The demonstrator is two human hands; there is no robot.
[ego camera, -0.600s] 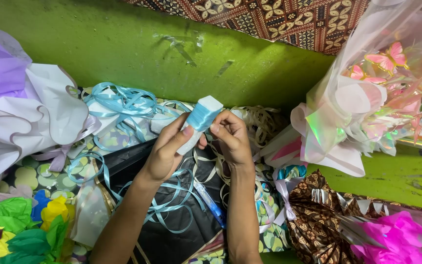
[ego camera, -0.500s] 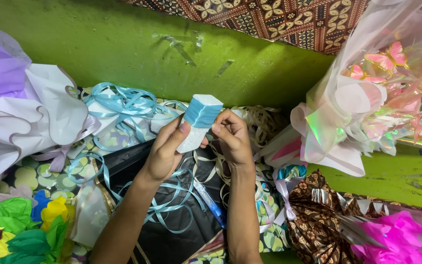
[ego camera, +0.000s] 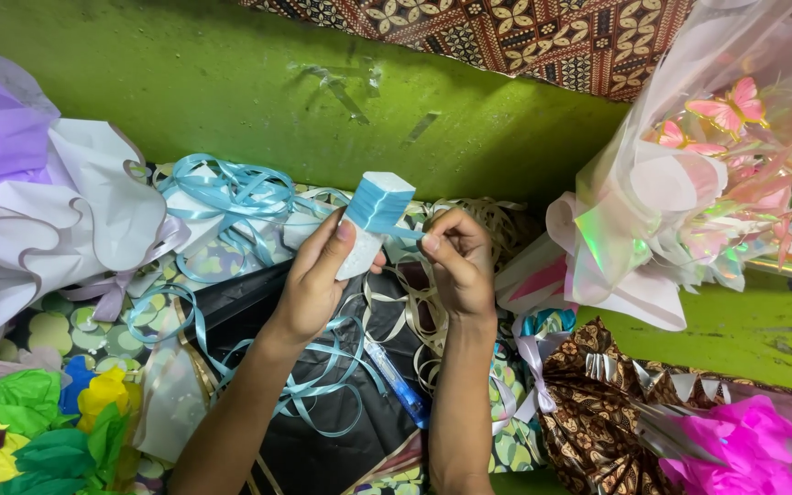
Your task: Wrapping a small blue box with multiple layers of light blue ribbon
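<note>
1. Nearest the camera, crumpled tissue (ego camera: 38, 431) in green, yellow and blue is seen at lower left, and magenta wrap (ego camera: 744, 440) at lower right.
2. A blue lighter (ego camera: 399, 383) is seen lying on black paper (ego camera: 323, 449) between the forearms.
3. A white block (ego camera: 370, 223) wound with blue ribbon (ego camera: 376, 209) is gripped by the left hand (ego camera: 313, 284), fingers closed around its lower part, thumb on its face; it is held upright above the clutter, mid-frame.
4. The ribbon's free end is pinched between thumb and forefinger of the right hand (ego camera: 460, 261), just beside the block.
5. Loose ribbon loops (ego camera: 231, 192) are noted behind the left hand.
6. A wrapped bouquet (ego camera: 698, 192) with pink butterflies is seen at right.
7. A green wall (ego camera: 231, 82) is seen farthest back.
</note>
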